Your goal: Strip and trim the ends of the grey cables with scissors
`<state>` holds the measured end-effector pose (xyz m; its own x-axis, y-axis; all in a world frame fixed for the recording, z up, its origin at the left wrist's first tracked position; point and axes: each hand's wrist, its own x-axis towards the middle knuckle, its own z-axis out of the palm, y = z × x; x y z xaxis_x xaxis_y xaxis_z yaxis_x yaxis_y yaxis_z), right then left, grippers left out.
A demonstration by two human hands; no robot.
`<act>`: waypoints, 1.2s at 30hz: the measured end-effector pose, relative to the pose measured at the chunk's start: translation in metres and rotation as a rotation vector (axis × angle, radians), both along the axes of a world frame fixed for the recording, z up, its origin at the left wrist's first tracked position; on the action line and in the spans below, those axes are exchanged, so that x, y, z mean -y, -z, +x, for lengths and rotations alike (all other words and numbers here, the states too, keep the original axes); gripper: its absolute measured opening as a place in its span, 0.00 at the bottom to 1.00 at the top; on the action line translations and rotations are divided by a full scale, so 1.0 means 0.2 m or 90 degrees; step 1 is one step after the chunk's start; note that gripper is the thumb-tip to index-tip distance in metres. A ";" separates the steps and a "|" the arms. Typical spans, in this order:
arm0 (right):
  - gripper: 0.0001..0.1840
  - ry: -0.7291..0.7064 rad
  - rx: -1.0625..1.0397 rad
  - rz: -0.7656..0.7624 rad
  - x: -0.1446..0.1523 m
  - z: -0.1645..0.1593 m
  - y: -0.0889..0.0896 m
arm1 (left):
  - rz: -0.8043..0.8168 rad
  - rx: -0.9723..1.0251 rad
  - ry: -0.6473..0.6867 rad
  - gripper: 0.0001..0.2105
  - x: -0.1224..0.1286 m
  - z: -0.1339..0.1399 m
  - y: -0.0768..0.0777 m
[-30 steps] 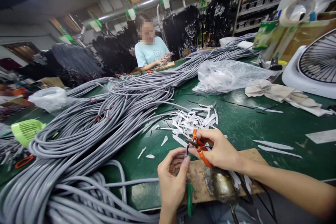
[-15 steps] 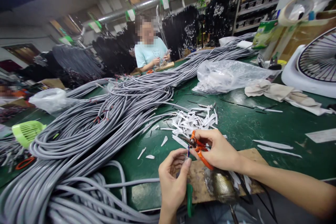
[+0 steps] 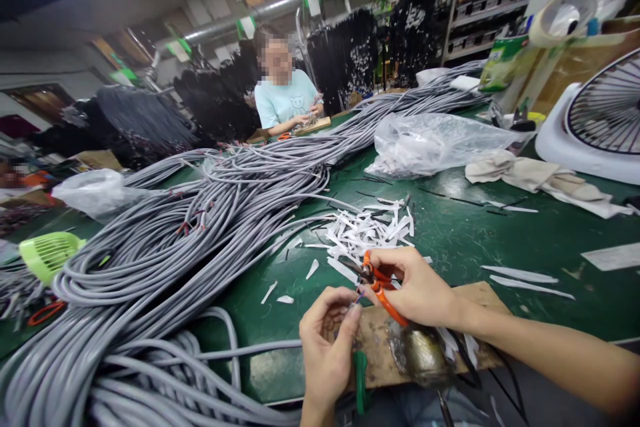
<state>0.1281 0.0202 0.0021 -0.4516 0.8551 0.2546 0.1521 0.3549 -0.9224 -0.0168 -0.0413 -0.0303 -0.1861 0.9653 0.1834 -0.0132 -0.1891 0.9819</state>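
Observation:
My right hand (image 3: 413, 283) is closed round the orange-handled scissors (image 3: 384, 290), whose dark blades point up and left. Close beside it, my left hand (image 3: 327, 340) pinches the end of a grey cable (image 3: 265, 347) that runs in from the left. Thin coloured wires (image 3: 360, 297), bluish in tone, show at its fingertips, just below the scissors. Its other fingers curl inward and partly hide the cable end. Beneath the hands lies a wooden board (image 3: 377, 333) with a dull metal lump (image 3: 425, 350) on it. A green handle (image 3: 360, 380) sits by my left wrist.
Bundles of grey cable (image 3: 150, 267) cover the left side of the green table (image 3: 450, 240). White scraps (image 3: 370, 230) lie piled beyond my hands. A plastic bag (image 3: 435, 143), gloves (image 3: 545, 183) and a fan (image 3: 605, 120) stand right. A person (image 3: 285, 97) sits across the table.
My left hand has shifted slightly left, away from the scissors, and the coloured wires now lean more to the side. Across the table, the other person's hands have lowered.

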 end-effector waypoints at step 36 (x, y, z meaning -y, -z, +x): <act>0.06 0.053 0.075 0.108 0.00 0.01 -0.02 | 0.104 -0.280 -0.077 0.07 -0.02 0.02 -0.01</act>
